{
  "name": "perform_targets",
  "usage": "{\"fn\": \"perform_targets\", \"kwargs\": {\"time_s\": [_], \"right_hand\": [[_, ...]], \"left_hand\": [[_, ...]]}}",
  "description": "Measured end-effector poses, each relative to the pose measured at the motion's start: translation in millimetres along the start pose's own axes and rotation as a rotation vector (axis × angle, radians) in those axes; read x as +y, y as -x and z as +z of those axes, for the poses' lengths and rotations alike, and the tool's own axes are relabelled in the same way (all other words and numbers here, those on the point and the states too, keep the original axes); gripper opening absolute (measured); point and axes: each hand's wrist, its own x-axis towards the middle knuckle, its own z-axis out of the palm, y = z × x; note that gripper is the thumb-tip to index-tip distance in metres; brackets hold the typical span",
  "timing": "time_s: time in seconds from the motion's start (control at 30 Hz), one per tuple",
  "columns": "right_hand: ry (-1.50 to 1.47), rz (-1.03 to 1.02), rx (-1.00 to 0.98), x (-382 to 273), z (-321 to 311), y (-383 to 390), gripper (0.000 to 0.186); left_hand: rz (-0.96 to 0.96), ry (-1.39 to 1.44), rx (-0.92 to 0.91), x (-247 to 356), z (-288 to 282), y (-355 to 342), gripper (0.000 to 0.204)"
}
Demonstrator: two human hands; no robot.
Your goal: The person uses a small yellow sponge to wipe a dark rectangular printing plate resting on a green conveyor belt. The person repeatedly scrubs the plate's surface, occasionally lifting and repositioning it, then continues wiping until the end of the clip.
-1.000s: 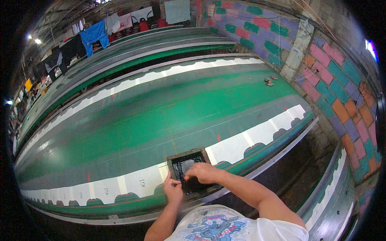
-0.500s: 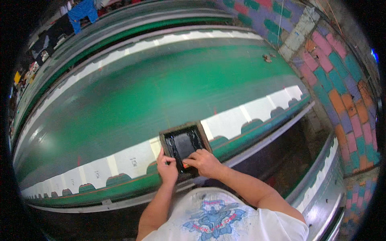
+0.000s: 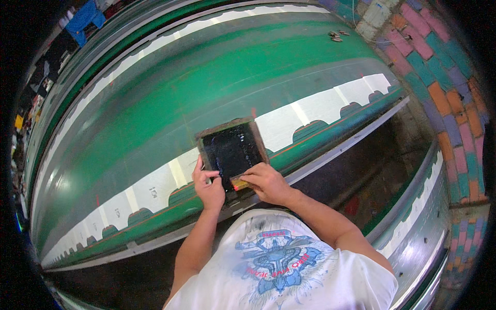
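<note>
A shallow wooden-rimmed printing screen [image 3: 260, 140] with a wet, black inner surface sits over the near edge of a long green table [image 3: 170, 106]. My left hand [image 3: 209, 190] grips its left rim near the lower corner, thumb bent inward. At the lower end of the screen, my right hand [image 3: 271, 185] is closed on a small squeegee [image 3: 239, 183] with a yellow-orange strip showing. The fingers hide most of the squeegee. White panels [image 3: 284, 120] run along the near edge, bordered by dark green scalloped shapes; the screen covers part of this row.
Several small brown objects [image 3: 337, 36] lie at the table's far right. Another table [image 3: 421, 227] stands at the lower right, across a dark gap. Beyond it runs a colourful brick-patterned surface [image 3: 444, 103]. Blue cloth [image 3: 85, 20] hangs at the far left.
The view has shifted, and the screen appears higher and larger. It sits farther right against the red mark on the table. Its grey middle now looks black. Both hands keep their holds.
</note>
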Motion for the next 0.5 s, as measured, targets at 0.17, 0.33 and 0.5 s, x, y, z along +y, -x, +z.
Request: {"fn": "perform_targets", "kwargs": {"time_s": [0.17,0.33,0.5], "right_hand": [[-0.025,0.033,0.045,55.3,-63.0,31.2,0.044],[-0.037,0.046,0.026,103.1,-112.1,52.3,0.039],[-0.062,-0.021,-0.019,128.0,-136.0,53.5,0.037]], "left_hand": [[-0.069,0.056,0.028,19.9,95.8,7.3,0.02],[-0.183,0.122,0.047,23.1,168.4,15.5,0.022],[-0.255,0.191,0.043,22.9,190.1,18.6,0.02]]}}
